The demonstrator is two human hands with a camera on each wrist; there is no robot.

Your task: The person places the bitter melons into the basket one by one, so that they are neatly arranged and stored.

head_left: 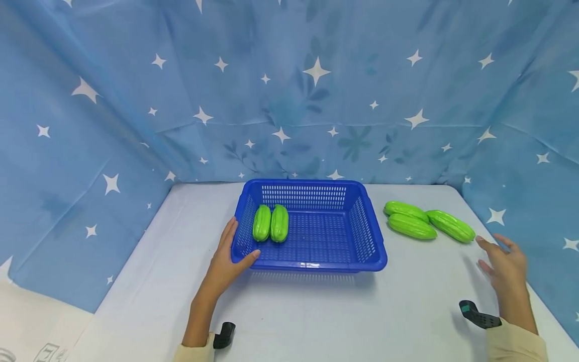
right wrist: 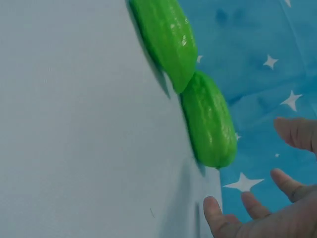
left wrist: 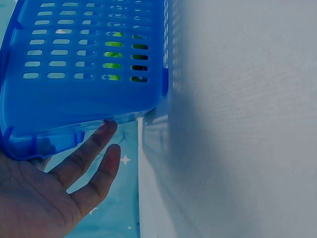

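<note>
Here we see a blue basket sitting in the middle of the pale table, with two green gourds lying side by side in its left part. The left hand rests against the basket's near left corner, fingers straight along the left wall and thumb pressed on the near rim; from the left wrist we see those fingers spread flat under the rim, not curled round it. To the right of the basket, three more green gourds lie close together near the table's far right corner. The right hand hovers just near of the rightmost one, fingers apart and relaxed, holding nothing. Star-printed blue cloth hangs behind.
</note>
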